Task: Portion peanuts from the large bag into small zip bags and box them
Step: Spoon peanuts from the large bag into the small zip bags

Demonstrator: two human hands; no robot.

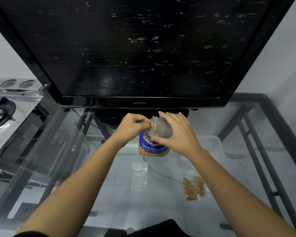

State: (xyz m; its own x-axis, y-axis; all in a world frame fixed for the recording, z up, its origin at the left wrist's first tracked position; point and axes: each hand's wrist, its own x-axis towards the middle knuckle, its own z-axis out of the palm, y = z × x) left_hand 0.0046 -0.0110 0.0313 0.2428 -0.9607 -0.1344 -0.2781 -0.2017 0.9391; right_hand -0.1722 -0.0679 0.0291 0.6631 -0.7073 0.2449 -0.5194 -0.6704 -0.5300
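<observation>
Both hands met over the blue foil peanut bag (pixel 153 147) standing mid-table — right hand (pixel 176 132) cupped the small clear zip bag (pixel 159 127), left hand (pixel 135 124) pinched its mouth, presumably readying it for filling.

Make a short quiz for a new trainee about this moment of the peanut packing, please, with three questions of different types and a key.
1. True or false: the small zip bag held by both hands is already full of peanuts.
2. Multiple choice: where do the filled small bags lie? A) inside the clear box; B) on the glass table, near the right forearm; C) on the stove.
3. Short answer: what stands directly below the held zip bag?

Key
1. False. It looks empty; the left hand pinches its edge and the right hand holds its side.
2. B.
3. The large blue peanut bag, upright on the table.
</observation>
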